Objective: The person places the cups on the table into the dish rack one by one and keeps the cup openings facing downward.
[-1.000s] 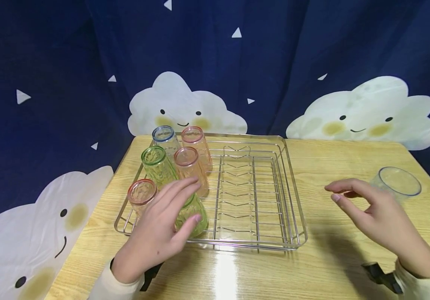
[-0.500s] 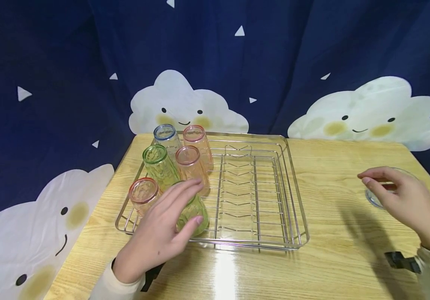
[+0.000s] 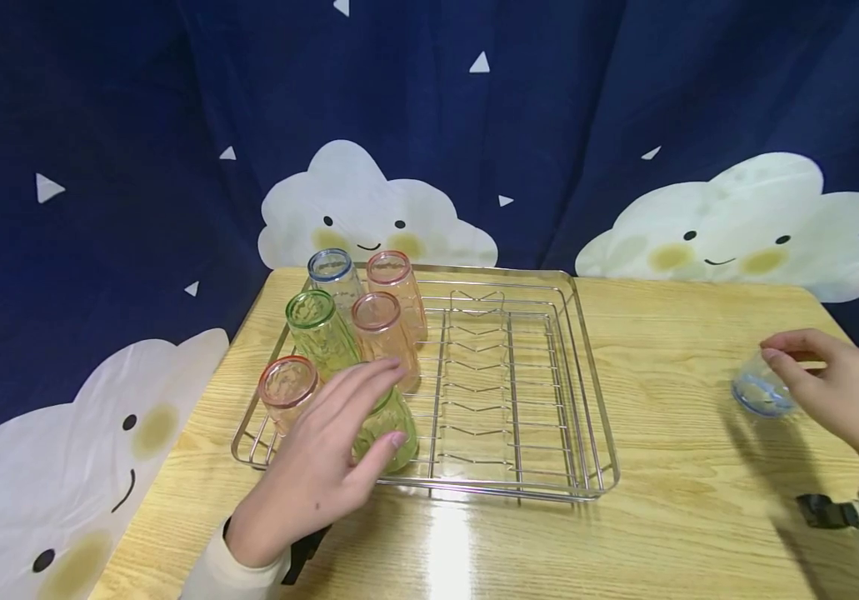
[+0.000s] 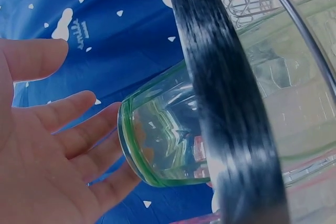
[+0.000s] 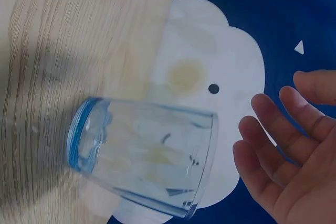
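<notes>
At the right of the head view, a clear drinking glass with a blue-tinted base (image 3: 761,392) stands upright on the table. My right hand (image 3: 849,396) hovers just beside its top, thumb and fingers apart. The right wrist view shows the glass (image 5: 152,150) free of the fingertips (image 5: 249,153). My left hand (image 3: 317,467) is held over the front of a wire rack (image 3: 474,487), fingers extended beside an upside-down green glass (image 3: 392,433). In the left wrist view, fingers lie close by the base of the green glass (image 4: 163,129), and a dark strap crosses in front of it.
More upside-down glasses fill the rack's left side: a red-rimmed one (image 3: 290,383), a green one (image 3: 317,329), an orange one (image 3: 384,333), a pink one (image 3: 399,287) and a blue-rimmed one (image 3: 332,275). A dark blue curtain (image 3: 534,108) with clouds hangs behind the table (image 3: 669,333).
My right hand has moved right, from left of the blue glass to its right side. The glass was tilted a second ago and now stands upright. My left hand has stayed in place.
</notes>
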`<state>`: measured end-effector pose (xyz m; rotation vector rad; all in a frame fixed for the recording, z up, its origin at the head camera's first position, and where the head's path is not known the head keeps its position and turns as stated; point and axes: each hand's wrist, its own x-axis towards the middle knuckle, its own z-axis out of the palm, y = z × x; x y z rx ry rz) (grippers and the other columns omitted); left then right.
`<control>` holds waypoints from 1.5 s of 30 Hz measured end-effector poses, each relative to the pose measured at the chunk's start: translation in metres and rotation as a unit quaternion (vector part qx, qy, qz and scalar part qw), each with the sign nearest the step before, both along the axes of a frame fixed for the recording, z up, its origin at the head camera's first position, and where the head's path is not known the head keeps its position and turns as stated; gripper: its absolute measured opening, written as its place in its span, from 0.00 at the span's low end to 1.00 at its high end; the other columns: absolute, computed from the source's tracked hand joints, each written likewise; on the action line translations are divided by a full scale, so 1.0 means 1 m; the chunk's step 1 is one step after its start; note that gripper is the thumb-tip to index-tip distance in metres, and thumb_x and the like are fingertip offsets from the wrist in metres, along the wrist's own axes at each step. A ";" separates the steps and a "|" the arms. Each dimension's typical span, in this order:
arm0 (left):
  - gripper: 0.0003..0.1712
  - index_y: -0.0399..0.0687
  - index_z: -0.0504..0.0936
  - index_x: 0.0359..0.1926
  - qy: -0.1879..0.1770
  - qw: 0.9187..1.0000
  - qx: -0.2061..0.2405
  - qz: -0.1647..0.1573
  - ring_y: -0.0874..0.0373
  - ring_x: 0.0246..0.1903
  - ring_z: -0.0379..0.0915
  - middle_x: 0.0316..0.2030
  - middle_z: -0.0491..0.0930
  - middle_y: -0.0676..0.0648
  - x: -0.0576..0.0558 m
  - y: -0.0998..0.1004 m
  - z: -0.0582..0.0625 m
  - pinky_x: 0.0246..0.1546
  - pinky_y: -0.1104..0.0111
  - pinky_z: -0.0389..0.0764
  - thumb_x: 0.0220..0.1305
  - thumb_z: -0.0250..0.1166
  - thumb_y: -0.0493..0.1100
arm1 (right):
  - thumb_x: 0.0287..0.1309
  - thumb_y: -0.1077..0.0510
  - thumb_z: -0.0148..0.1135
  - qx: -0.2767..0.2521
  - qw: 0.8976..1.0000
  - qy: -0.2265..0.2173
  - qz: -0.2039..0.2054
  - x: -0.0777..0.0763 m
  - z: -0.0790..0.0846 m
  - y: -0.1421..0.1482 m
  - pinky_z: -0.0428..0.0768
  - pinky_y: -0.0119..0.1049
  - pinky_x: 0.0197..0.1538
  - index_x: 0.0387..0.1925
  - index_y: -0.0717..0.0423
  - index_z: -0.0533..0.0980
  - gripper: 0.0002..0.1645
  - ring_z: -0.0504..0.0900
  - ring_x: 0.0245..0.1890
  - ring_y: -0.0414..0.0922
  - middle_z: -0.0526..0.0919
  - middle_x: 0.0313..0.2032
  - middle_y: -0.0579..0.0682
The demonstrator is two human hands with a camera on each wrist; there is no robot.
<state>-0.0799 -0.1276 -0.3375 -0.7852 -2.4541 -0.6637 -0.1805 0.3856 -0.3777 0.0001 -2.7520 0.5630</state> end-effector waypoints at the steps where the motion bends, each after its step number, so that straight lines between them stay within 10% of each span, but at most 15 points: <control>1: 0.34 0.50 0.65 0.64 0.000 1.000 0.000 0.001 0.56 0.62 0.63 0.61 0.68 0.50 0.000 0.000 0.000 0.63 0.62 0.63 0.55 0.61 0.46 | 0.61 0.50 0.52 0.003 1.000 -0.001 -0.001 -0.001 0.000 0.002 0.71 0.24 0.22 0.42 0.63 0.75 0.19 0.51 0.26 0.07 0.79 0.39 0.65; 6: 0.33 0.51 0.65 0.64 -0.005 1.000 0.004 0.005 0.56 0.62 0.62 0.61 0.68 0.51 0.000 -0.001 0.000 0.63 0.61 0.63 0.55 0.61 0.47 | 0.59 0.52 0.56 0.024 1.000 0.005 0.002 -0.004 -0.003 0.009 0.66 0.20 0.22 0.40 0.64 0.76 0.18 0.59 0.24 0.11 0.80 0.37 0.67; 12: 0.33 0.50 0.65 0.63 -0.007 1.000 0.009 0.003 0.55 0.61 0.63 0.60 0.69 0.48 0.001 -0.002 0.000 0.63 0.61 0.63 0.55 0.61 0.46 | 0.56 0.54 0.58 0.069 0.998 -0.004 0.010 -0.004 -0.012 0.015 0.70 0.53 0.27 0.38 0.66 0.76 0.18 0.77 0.28 0.63 0.80 0.37 0.70; 34: 0.32 0.49 0.66 0.62 -0.003 1.000 0.004 0.008 0.52 0.61 0.62 0.60 0.70 0.47 0.000 -0.001 -0.003 0.64 0.61 0.60 0.56 0.59 0.48 | 0.45 0.64 0.63 0.084 0.996 0.004 0.022 -0.008 -0.025 0.020 0.70 0.45 0.22 0.39 0.68 0.74 0.17 0.78 0.22 0.58 0.82 0.27 0.66; 45: 0.31 0.48 0.68 0.61 0.016 1.000 0.007 0.003 0.52 0.60 0.64 0.58 0.72 0.47 -0.001 -0.001 -0.003 0.64 0.61 0.61 0.55 0.59 0.46 | 0.43 0.63 0.66 0.089 0.996 0.025 0.004 -0.007 -0.022 0.021 0.61 0.32 0.19 0.33 0.62 0.78 0.12 0.72 0.14 0.39 0.83 0.26 0.62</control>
